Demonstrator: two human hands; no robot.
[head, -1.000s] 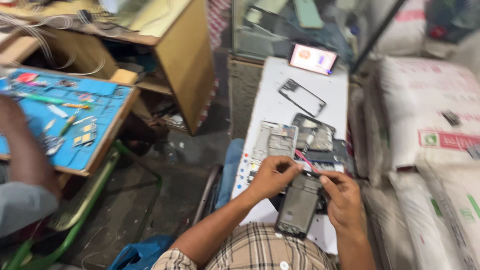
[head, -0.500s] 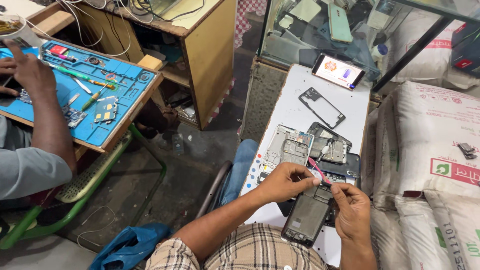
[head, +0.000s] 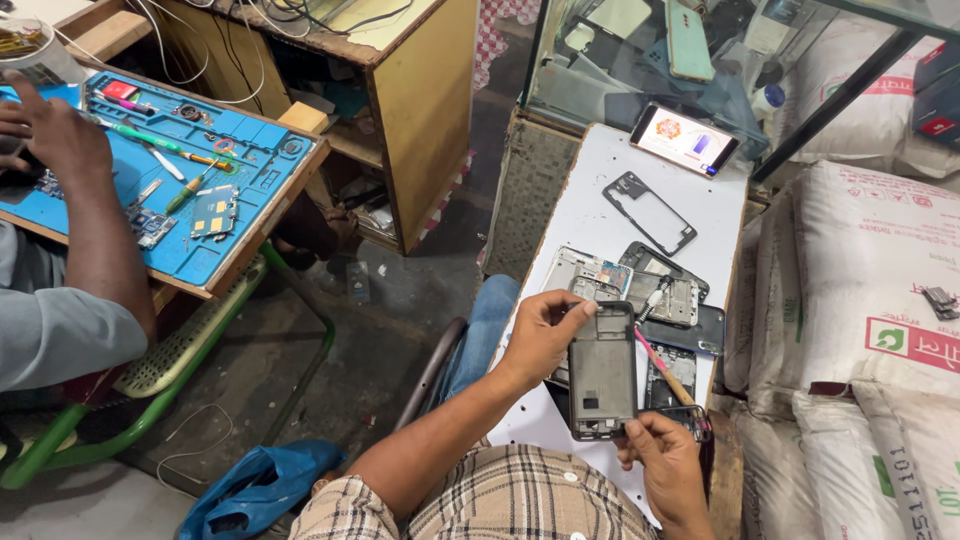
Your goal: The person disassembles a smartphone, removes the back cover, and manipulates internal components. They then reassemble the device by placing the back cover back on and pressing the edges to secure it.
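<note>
1. Head view: we are gripping a grey phone frame (head: 602, 372) upright above the white counter (head: 590, 215), our left hand (head: 540, 335) closed around its upper left edge and our right hand (head: 662, 460) pinching its lower corner.
2. Slippage is looking likely to us, since only fingertips are supporting the frame, and it would be dropping onto the opened phones (head: 640, 285) lying just beneath.
3. The red-handled tool (head: 660, 370) is lying just beside our right hand, so a careless wrist could be knocking it off the counter.
4. A co-worker's hand (head: 55, 135) is working at the blue mat (head: 215, 180), well apart.
</note>
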